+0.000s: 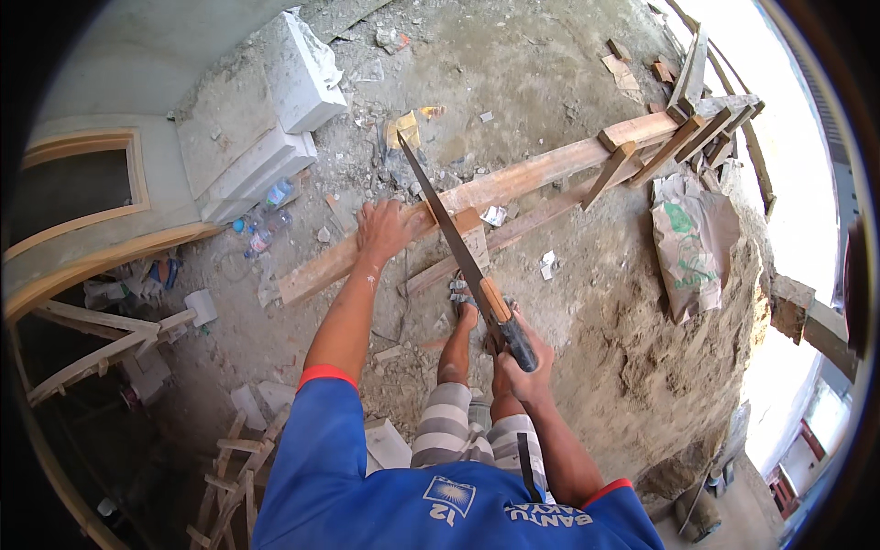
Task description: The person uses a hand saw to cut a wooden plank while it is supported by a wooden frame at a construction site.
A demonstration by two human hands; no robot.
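Observation:
My left hand grips a pale wooden plank that runs diagonally across the head view, its fingers over the upper edge near the left end. My right hand is closed on the handle of a hand saw, which has a wood and black grip. The long blade crosses the plank just right of my left hand, its tip pointing away from me. A short wooden block and a second, lower timber lie under the plank. My feet in sandals are below on the dusty ground.
White blocks are stacked at upper left beside a wooden-framed opening. Plastic bottles and rubble litter the ground. A timber frame stands at upper right, a paper sack below it. Wooden ladder-like pieces lie at lower left.

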